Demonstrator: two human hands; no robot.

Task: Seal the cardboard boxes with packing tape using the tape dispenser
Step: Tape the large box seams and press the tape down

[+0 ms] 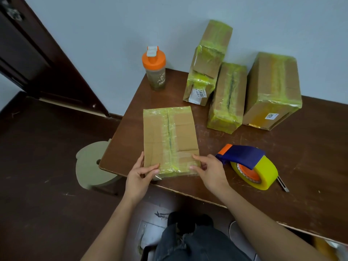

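A stool (94,166) stands on the floor at 9 o'clock of the counter's (282,176) near corner, partly tucked under it. One shaker bottle (154,69) with an orange lid stands upright at the counter's far left corner, at about 11 o'clock from the flat box.

Five cardboard boxes are in view, all banded with yellowish tape. The flat box (169,140) lies at the counter's near left edge, its centre seam taped lengthwise. The left hand (140,175) grips its near left corner, thumb on top and fingers curled under the edge. The right hand (209,169) holds the near right corner, fingers bent over the taped end, thumb pointing toward 9 o'clock.

At 1 o'clock from the flat box, two small boxes are stacked and lean against the wall: the upper box (216,36) and the labelled box (202,80) below it. Just beside them, toward 3 o'clock, lies the narrow box (228,97), and next the big box (273,89), touching or nearly touching it.

One tape dispenser (246,164), blue with an orange tip and a yellow roll, rests on the counter at 3 o'clock of the right hand, just beside it, held by neither hand.
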